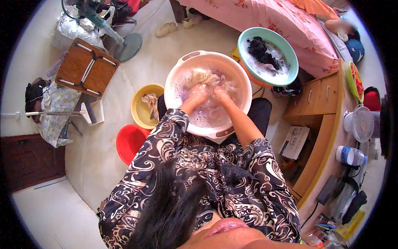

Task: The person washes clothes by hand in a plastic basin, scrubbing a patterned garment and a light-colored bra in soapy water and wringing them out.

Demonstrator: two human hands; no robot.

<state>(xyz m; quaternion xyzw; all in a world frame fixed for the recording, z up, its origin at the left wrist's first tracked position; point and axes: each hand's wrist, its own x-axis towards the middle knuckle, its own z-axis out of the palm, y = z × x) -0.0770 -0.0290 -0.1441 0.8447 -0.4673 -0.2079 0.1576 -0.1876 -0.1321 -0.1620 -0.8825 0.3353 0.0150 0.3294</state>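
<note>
Head view: hands (200, 93) close together at cream cloth (204, 76) in a pale basin (175, 79), fingertips indistinct among suds (200, 121), grip unclear.

a basin (245, 89) sits between the person's (228, 174) knees (263, 112), cloth (203, 76) in its water (205, 118). beyond it, rightward, a second basin (293, 66) stands beside the bed (253, 18). over on the left a tub (130, 143) and, past it, a bowl (138, 110) rest on the floor (91, 155); away to the right a fan (362, 124) stands on the surface (329, 168)
</note>
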